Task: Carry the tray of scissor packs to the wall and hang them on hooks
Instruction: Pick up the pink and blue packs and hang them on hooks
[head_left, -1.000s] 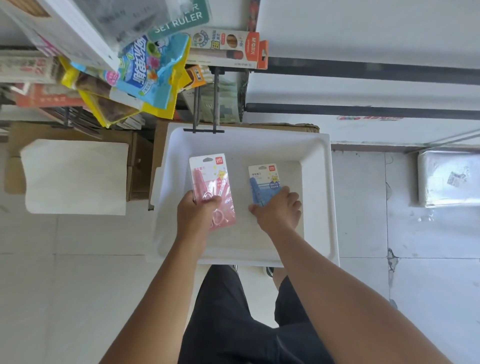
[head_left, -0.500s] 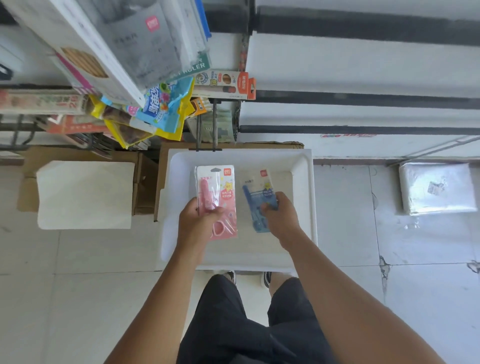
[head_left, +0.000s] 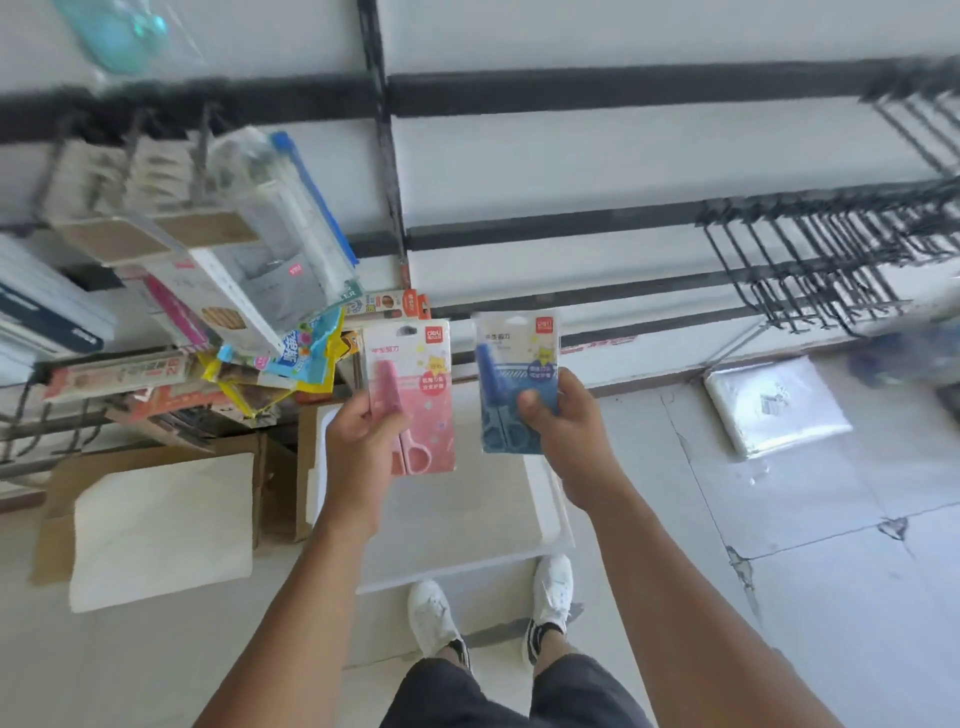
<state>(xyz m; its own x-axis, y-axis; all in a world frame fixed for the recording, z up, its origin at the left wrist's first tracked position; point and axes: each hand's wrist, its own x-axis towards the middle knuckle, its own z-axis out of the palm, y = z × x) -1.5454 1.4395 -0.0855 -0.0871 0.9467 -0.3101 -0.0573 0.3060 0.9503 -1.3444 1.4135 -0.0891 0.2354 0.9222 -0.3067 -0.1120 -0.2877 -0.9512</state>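
Standing over a pale tiled floor, the person shows two white shoes (head_left: 431, 616) and dark shorts at the near edge, with both bare forearms reaching forward. The left hand (head_left: 358, 447) is closed around the lower left part of a pink scissor pack (head_left: 415, 395), thumb across its front, the pack upright with its hang-hole at the top. The right hand (head_left: 563, 431) is closed on the lower right part of a blue scissor pack (head_left: 511, 374), thumb pressed on its face; this pack stands just beside the pink one, apart from it, and reaches a little higher. Below and behind both hands lies the white tray (head_left: 545, 514), resting on the floor-level cardboard boxes (head_left: 280, 493). Left of the left hand, crowded hooks carry hanging stationery packs (head_left: 291, 338), blurred in places. Beyond the hands rises the white wall (head_left: 571, 156) crossed by dark rails. Far right of the right hand, a cluster of bare black hooks (head_left: 831, 249) juts out, and below them a plastic-wrapped bundle (head_left: 774, 405) lies on the floor.
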